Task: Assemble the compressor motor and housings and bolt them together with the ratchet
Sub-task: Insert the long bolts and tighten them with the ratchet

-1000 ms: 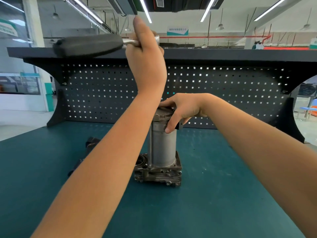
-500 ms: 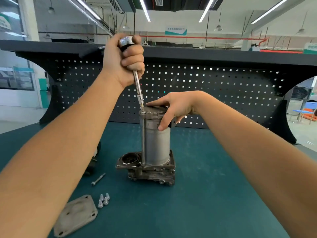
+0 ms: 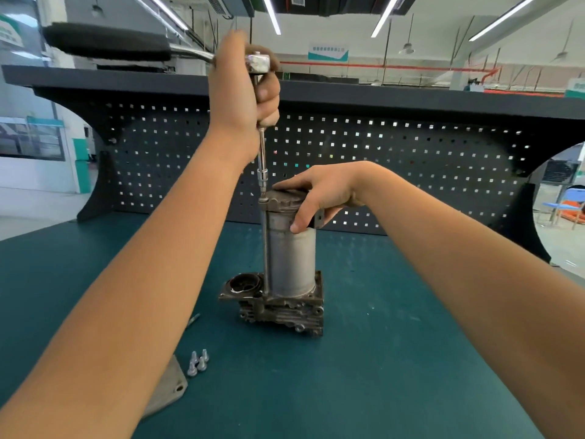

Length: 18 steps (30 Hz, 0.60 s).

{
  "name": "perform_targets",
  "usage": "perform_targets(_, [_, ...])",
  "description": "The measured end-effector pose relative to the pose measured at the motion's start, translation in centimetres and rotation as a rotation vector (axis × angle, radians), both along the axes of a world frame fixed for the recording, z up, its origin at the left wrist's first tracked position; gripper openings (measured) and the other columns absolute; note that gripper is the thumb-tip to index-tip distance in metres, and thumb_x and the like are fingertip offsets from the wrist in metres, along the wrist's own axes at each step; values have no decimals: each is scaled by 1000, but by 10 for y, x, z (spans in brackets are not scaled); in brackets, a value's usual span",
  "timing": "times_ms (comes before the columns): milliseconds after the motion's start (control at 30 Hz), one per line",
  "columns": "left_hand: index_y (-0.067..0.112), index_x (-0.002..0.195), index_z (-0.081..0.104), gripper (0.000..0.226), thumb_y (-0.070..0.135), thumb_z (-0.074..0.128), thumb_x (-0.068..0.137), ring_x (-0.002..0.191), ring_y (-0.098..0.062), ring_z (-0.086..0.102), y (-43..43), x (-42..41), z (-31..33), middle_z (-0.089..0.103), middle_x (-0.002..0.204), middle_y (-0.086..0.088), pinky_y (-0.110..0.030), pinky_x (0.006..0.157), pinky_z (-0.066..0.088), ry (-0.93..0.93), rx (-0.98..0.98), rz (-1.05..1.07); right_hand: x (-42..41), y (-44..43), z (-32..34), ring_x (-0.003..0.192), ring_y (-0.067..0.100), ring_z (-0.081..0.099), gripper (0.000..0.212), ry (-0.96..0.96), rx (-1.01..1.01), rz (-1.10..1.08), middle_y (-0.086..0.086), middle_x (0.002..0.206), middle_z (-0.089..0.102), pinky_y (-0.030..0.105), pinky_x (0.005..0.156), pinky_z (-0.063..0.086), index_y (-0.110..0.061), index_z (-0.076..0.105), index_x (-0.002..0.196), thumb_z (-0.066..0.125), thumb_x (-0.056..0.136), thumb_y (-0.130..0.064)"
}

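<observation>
Both arms extended: left hand (image 3: 243, 96) raised, fist round ratchet (image 3: 107, 45); right hand (image 3: 319, 198) clamps motor (image 3: 292, 258) top.

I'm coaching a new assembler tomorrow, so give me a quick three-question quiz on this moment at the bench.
1. True or false: the left hand grips the ratchet just below its head, leaving the black handle free.
2. Multiple choice: the right hand holds A) a hammer, B) the top cap of the upright motor housing, C) a rag.
3. Fill in: the socket on the ratchet's extension meets a bolt at the motor housing's ___ end.

Key: 1 true; 2 B; 3 top.
</observation>
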<state>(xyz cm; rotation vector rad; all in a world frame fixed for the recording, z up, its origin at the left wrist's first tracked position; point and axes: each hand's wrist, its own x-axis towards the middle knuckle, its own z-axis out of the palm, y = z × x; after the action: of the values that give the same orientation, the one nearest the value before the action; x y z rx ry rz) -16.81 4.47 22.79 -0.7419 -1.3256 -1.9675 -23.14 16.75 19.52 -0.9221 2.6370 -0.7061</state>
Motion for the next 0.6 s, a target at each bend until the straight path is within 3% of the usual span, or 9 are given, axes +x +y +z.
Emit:
perform_targets(200, [10, 60, 53, 41, 27, 32, 90, 27, -3, 21, -34, -14, 4, 32, 35, 7, -15, 27, 17, -144, 77, -547, 2, -1, 5, 96, 12, 57, 85, -19, 17, 24, -8, 119, 45, 20, 62, 56, -31, 35, 143, 74, 74, -3])
perform_targets(300, [7, 56, 54, 39, 25, 34, 85, 27, -3, 14, -36, -19, 6, 33, 31, 5, -13, 28, 10, -219, 144, -758, 3, -1, 5, 97, 12, 58, 86, -2, 18, 24, -10, 117, 47, 24, 69, 58, -29, 35, 143, 76, 72, -4])
perform_targets(433, [11, 58, 50, 45, 28, 28, 94, 28, -4, 18, -22, -14, 6, 28, 36, 7, -15, 29, 12, -241, 206, -462, 4, 5, 3, 90, 9, 61, 90, 38, 23, 15, -9, 119, 47, 19, 60, 55, -26, 32, 145, 79, 70, -10])
perform_targets(600, [9, 63, 46, 40, 17, 30, 99, 32, -7, 23, 19, 9, -5, 32, 40, 5, -18, 36, 17, 70, 77, 145, 7, 3, 3, 85, 9, 61, 91, 74, 21, 17, -8, 114, 48, 19, 56, 55, -21, 32, 145, 81, 69, -12])
